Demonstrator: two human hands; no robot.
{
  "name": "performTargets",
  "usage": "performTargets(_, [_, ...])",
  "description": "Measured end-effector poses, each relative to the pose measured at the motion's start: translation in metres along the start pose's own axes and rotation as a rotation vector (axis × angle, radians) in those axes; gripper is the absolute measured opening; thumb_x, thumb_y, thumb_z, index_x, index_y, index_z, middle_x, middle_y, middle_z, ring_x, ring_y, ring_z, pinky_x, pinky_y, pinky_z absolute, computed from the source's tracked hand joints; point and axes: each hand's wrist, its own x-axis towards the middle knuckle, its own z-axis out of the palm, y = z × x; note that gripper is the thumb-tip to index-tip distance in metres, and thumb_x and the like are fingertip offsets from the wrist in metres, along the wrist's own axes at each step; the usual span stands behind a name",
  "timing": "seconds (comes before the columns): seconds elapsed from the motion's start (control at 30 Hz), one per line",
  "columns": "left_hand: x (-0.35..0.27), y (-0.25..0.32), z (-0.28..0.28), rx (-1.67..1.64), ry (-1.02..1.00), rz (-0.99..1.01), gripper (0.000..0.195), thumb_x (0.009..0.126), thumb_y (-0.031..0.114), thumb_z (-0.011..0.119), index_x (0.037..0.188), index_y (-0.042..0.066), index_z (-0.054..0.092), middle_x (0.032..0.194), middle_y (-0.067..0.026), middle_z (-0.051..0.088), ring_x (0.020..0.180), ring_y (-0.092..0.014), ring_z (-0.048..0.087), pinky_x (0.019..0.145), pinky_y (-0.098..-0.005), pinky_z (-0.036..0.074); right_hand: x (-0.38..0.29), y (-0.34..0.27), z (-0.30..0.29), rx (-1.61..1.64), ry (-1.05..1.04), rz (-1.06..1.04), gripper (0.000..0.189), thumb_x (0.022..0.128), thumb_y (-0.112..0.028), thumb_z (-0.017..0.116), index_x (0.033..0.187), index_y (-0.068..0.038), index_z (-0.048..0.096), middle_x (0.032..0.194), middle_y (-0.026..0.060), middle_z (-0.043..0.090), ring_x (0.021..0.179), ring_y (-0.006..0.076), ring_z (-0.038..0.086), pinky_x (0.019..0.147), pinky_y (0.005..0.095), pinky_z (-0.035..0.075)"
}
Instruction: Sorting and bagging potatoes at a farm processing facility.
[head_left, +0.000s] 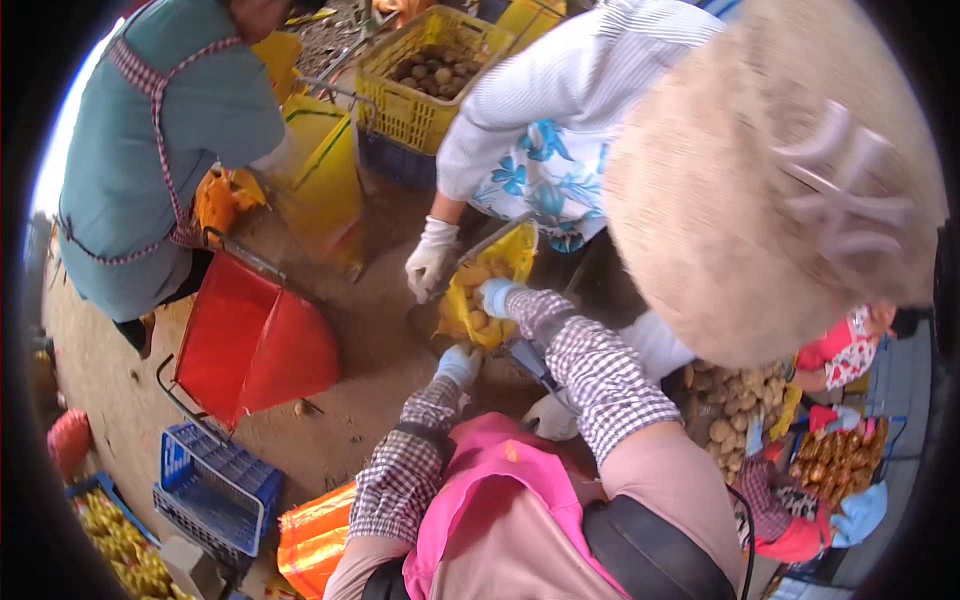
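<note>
Before me a yellow plastic bag (523, 251) gapes wide, with round tan produce (474, 279) like potatoes inside. My right hand (498, 297), in a pale blue glove, reaches into the bag's mouth; its fingertips are hard to make out. At the bag's near edge is my left hand (458, 365), also gloved in pale blue, its fingers touching or very close to the plastic; its grip is unclear. A co-worker's white-gloved hand (433, 259) is beside the bag's left side, by a dark metal bar (491, 244).
A co-worker's wide hat (750, 195) looms at right. Left are a red bag on a frame (251, 337) and a blue crate (217, 480). A yellow crate (409, 120) holds more produce at the back. An orange bag (315, 536) stands near my left arm; loose produce (731, 412) lies right.
</note>
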Motion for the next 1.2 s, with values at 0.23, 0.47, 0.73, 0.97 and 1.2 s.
performTargets(0.23, [-0.019,-0.003,0.01,-0.051,0.073,0.108,0.029,0.091,0.03,0.057,0.098,0.003,0.066,0.095,-0.0264,0.067,0.094,-0.044,0.064,0.082,-0.0506,0.049,0.141,0.094,0.152,-0.006,0.215,0.484,0.045,0.093,-0.039,0.061,0.127,-0.009,0.059,0.127,0.0147,0.063,0.119,0.0299,0.061,0.099,0.0404,0.049])
performTargets(0.47, [-0.019,0.003,0.022,-0.187,0.085,0.109,0.025,0.091,0.025,0.058,0.095,0.002,0.065,0.093,-0.0259,0.065,0.09,-0.046,0.062,0.081,-0.0509,0.049,0.155,0.139,0.194,-0.027,0.35,0.728,0.043,0.095,-0.043,0.058,0.121,-0.009,0.061,0.117,0.0106,0.069,0.106,0.0221,0.068,0.089,0.0392,0.055])
performTargets(0.73, [-0.027,0.005,0.032,-0.074,-0.014,0.007,0.028,0.09,0.029,0.059,0.092,0.002,0.065,0.092,-0.0243,0.066,0.09,-0.045,0.063,0.081,-0.0506,0.05,0.125,0.118,0.211,-0.359,0.457,0.573,0.05,0.09,-0.054,0.061,0.119,-0.013,0.063,0.111,0.0051,0.069,0.098,0.0224,0.065,0.09,0.0382,0.051])
performTargets(0.97, [-0.047,-0.002,0.036,-0.154,0.019,-0.03,0.03,0.094,0.031,0.056,0.092,0.003,0.067,0.088,-0.0233,0.067,0.089,-0.042,0.065,0.079,-0.048,0.05,0.034,0.037,0.099,0.554,0.362,0.459,0.05,0.082,-0.036,0.074,0.121,-0.007,0.059,0.114,0.0088,0.068,0.098,0.0297,0.066,0.087,0.0385,0.053])
performTargets(1.2, [-0.044,0.006,0.032,-0.142,0.059,-0.138,0.036,0.096,0.035,0.05,0.1,0.004,0.068,0.09,-0.023,0.068,0.09,-0.04,0.066,0.08,-0.047,0.051,-0.065,0.002,0.024,1.788,0.201,0.013,0.054,0.084,-0.003,0.066,0.135,-0.014,0.05,0.117,0.0102,0.059,0.099,0.0255,0.064,0.078,0.04,0.057])
